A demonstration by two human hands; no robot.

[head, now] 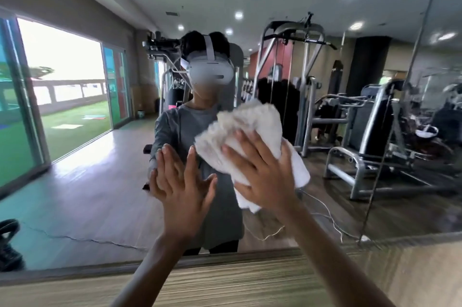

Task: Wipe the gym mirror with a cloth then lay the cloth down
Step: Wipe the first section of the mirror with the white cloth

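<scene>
The gym mirror (82, 181) fills the wall ahead and reflects a person in a grey top wearing a headset. A bunched white cloth (247, 126) lies flat against the glass at centre right. My right hand (265, 171) presses on the cloth with its fingers spread and straight. My left hand (182, 189) is flat on the bare glass just left of the cloth, fingers straight, meeting its own reflection.
A wooden ledge (250, 279) runs along the mirror's bottom edge, below my forearms. The glass reflects weight machines (370, 119) at right, a wooden floor, and bright sliding doors (62, 77) at left. A dark kettlebell (10, 239) shows at lower left. A vertical mirror seam (405, 97) crosses at right.
</scene>
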